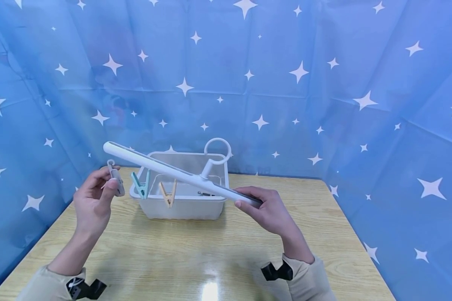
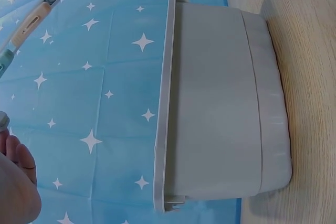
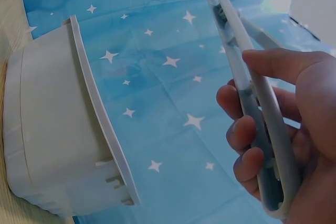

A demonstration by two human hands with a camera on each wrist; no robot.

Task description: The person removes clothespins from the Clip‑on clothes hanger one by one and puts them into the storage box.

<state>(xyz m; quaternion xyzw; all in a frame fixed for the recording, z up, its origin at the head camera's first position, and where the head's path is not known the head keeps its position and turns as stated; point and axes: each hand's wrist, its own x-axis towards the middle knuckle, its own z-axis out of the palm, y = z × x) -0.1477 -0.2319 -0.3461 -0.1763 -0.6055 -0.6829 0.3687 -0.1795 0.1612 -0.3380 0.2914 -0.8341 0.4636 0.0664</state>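
Note:
My right hand (image 1: 265, 209) grips the right end of a white clip hanger (image 1: 165, 169), a long bar with a swivel hook on top, held tilted with its left end higher. In the right wrist view, fingers and thumb wrap round the hanger's slotted bar (image 3: 270, 124). A teal clothespin (image 1: 145, 190) and a peach clothespin (image 1: 168, 194) hang below the bar. With thumb and fingers my left hand (image 1: 96, 192) pinches a light grey clothespin (image 1: 116, 179) under the bar's left end. Only part of the left hand (image 2: 18, 182) shows in the left wrist view.
Behind the hanger, a white plastic basin (image 1: 184, 211) stands on the wooden table (image 1: 196, 251). A small dark clip (image 1: 205, 194) shows against the basin's inside. Blue cloth (image 1: 271, 83) with white stars hangs around the table's back and sides.

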